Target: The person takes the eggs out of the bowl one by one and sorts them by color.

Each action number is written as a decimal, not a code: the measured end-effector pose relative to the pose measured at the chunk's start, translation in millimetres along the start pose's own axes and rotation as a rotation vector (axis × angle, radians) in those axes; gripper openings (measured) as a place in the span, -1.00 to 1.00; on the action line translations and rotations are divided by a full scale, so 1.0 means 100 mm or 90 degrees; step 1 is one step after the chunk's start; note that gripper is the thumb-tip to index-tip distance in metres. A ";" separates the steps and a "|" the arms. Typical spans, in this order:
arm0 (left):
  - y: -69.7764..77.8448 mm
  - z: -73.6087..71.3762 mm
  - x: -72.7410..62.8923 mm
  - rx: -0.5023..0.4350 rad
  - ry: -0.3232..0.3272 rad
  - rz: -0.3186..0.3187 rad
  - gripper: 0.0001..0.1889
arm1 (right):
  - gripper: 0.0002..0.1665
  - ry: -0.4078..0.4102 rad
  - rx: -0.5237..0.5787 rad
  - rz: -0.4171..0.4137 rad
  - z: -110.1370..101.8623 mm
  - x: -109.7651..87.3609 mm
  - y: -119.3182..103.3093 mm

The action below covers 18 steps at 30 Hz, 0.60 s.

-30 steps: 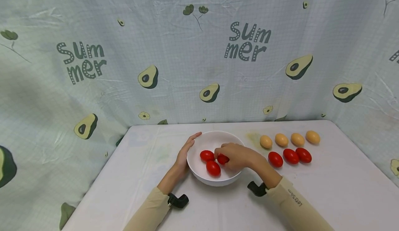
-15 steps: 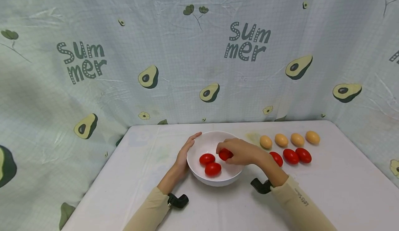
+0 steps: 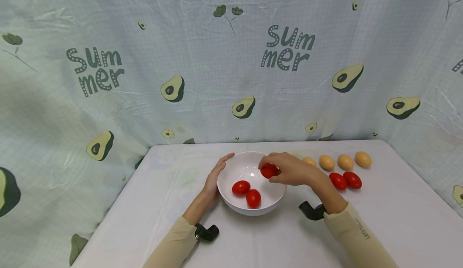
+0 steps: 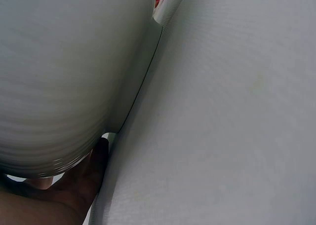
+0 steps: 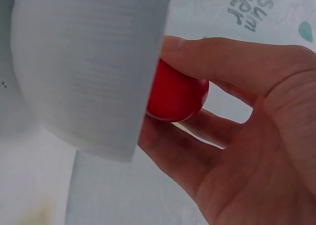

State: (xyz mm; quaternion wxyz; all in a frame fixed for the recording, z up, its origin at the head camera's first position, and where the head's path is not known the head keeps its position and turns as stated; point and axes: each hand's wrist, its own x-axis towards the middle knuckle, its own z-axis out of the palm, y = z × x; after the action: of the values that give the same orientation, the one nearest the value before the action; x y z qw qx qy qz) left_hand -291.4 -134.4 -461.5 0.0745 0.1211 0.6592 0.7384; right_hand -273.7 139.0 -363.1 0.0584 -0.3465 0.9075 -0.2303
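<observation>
You work at a white table [image 3: 173,187] in a curtained-off recording spot, the black wrist cameras [image 3: 207,233] you wear marking it as a filming setup. A pale curtain [image 3: 202,51] printed with avocados [image 3: 173,89] and the word "summer" [image 3: 287,48] screens the back and both sides; whether a home or a lab lies behind it cannot be told.
</observation>
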 end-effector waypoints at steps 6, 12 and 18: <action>0.00 0.00 0.00 0.004 0.003 -0.004 -0.45 | -0.56 0.017 0.013 0.000 -0.13 -0.09 0.03; 0.00 0.00 0.00 0.012 0.000 -0.004 -0.44 | -0.55 0.041 0.039 0.010 -0.24 -0.19 0.06; 0.00 0.00 0.00 0.011 0.001 -0.006 -0.44 | -0.54 0.061 0.059 0.016 -0.33 -0.27 0.14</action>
State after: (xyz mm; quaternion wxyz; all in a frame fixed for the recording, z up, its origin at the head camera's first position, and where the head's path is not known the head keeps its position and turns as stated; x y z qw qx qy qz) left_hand -291.7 -134.6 -461.3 0.0763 0.1183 0.6662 0.7324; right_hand -270.3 178.4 -341.5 0.0334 -0.3209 0.9017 -0.2877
